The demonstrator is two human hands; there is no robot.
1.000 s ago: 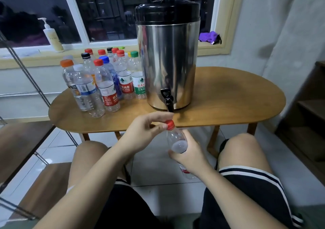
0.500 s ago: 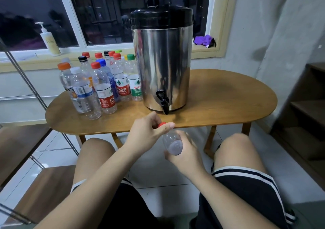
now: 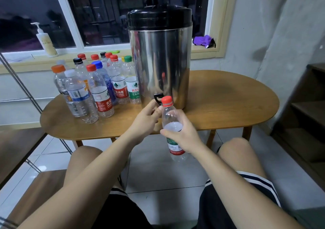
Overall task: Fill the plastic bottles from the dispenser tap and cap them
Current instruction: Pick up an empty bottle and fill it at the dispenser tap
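Clamps right hand (image 3: 182, 138) round a red-capped, seemingly filled bottle (image 3: 169, 116) at centre frame before the dispenser tap (image 3: 158, 97), left hand (image 3: 146, 121) curled beside its neck, grip unclear; leaves the capped bottles (image 3: 98, 86) at the table (image 3: 228, 103) left, contents hard to judge.

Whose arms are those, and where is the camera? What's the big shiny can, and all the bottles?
The camera sits on a person's head, looking down, so you see their own arms and knees. The big shiny can is a steel dispenser with a small black tap, standing on a wooden table. Beside it stands a bunch of capped plastic bottles. The right hand holds a bottle with a red cap on. The left hand is by its neck; whether it grips, I can't tell.
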